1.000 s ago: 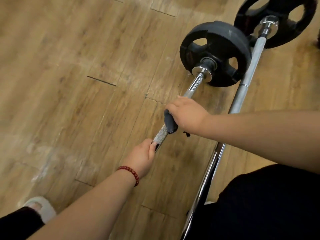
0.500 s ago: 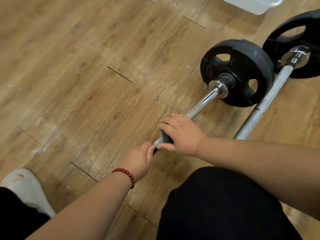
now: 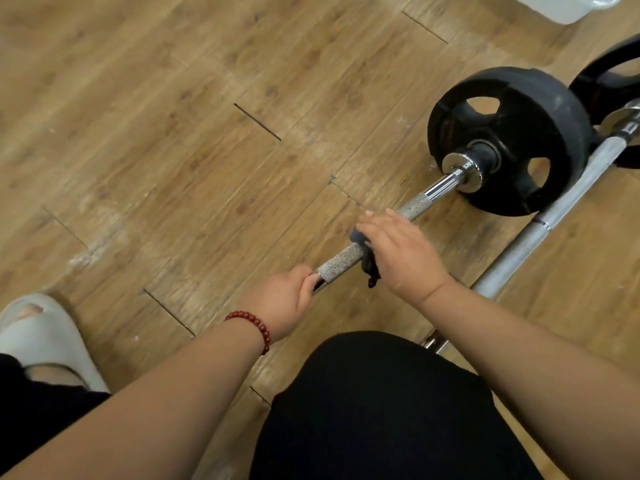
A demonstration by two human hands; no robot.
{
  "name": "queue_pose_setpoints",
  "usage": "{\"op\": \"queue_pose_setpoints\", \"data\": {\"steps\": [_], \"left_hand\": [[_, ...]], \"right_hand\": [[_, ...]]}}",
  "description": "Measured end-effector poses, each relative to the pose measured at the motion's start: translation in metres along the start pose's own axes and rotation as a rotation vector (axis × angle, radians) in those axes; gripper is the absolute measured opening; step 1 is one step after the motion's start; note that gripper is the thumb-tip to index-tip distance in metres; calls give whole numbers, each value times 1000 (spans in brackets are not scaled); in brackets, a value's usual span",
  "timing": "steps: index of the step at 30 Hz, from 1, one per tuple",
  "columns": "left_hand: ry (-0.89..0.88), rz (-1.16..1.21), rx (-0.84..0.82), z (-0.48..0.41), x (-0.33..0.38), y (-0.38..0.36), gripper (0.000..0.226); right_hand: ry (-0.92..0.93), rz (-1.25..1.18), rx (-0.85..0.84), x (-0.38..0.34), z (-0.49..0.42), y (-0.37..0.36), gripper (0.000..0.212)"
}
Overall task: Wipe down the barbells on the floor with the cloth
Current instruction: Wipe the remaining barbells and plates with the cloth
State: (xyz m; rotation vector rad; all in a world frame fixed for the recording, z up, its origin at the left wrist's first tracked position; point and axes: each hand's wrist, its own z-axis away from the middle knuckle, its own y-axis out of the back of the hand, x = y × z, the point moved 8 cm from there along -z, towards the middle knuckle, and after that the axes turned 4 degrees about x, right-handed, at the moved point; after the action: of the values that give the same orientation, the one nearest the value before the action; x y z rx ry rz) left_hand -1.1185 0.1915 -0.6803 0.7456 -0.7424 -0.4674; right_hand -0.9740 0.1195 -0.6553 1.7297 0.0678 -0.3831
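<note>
On the wood floor [image 3: 173,133], near barbell [image 3: 341,259] slanting up rightward. Left grip [image 3: 287,299] curled tight round its knurled shaft. Just right, dark cloth [image 3: 370,268] draped over the shaft, pressed beneath right grip [image 3: 401,258], fingers stretched flat. Second barbell [image 3: 540,230] alongside, far right.

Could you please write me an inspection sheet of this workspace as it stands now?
Surface: wooden plank floor, with pale scuffs.
Job's things: near barbell with black plate; second barbell lies beside it; dark cloth on the near bar.
Clutter: white tub at the top edge.
Grips: left hand grips the near bar; right hand presses the cloth onto it, fingers stretched across, blurred.
Cables: nothing seen.
Surroundings: grey slipper, black-clad knee.
</note>
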Motion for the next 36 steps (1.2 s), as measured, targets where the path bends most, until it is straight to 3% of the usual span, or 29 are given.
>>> {"op": "queue_pose_setpoints", "data": {"steps": [3,4,7,8,11,16,21,24,26,29,32,36], "left_hand": [[-7,-2,0,-1,0,0,32],[-13,0,-1,-1,0,0,31],[-24,5,15,-1,0,1,31],[-25,3,17,-1,-1,0,31],[-32,-6,10,-1,-1,0,32],[-55,64,-6,-4,6,1,29],[-89,78,-11,-14,14,-3,32],[-87,126,-49,-14,13,-5,31],[-85,153,-60,-15,11,-3,30],[-86,177,-53,-17,10,-1,31],[-84,156,-50,-20,7,-1,32],[-80,117,-18,-24,3,3,35]], "right_hand": [[-242,0,94,17,-1,10,35],[-198,-35,82,3,-3,5,36],[175,-80,-9,-46,4,-13,35],[190,-52,-26,-39,2,-11,32],[-154,-29,72,26,-7,12,18],[-754,-445,329,46,20,16,38],[-1079,-715,396,33,22,-3,74],[-1317,-797,521,47,19,-5,70],[-1438,-917,584,39,26,-14,61],[-1567,-1109,518,10,43,-38,43],[-1610,-1540,719,10,32,-47,29],[-1626,-1846,854,29,14,-52,59]]}}
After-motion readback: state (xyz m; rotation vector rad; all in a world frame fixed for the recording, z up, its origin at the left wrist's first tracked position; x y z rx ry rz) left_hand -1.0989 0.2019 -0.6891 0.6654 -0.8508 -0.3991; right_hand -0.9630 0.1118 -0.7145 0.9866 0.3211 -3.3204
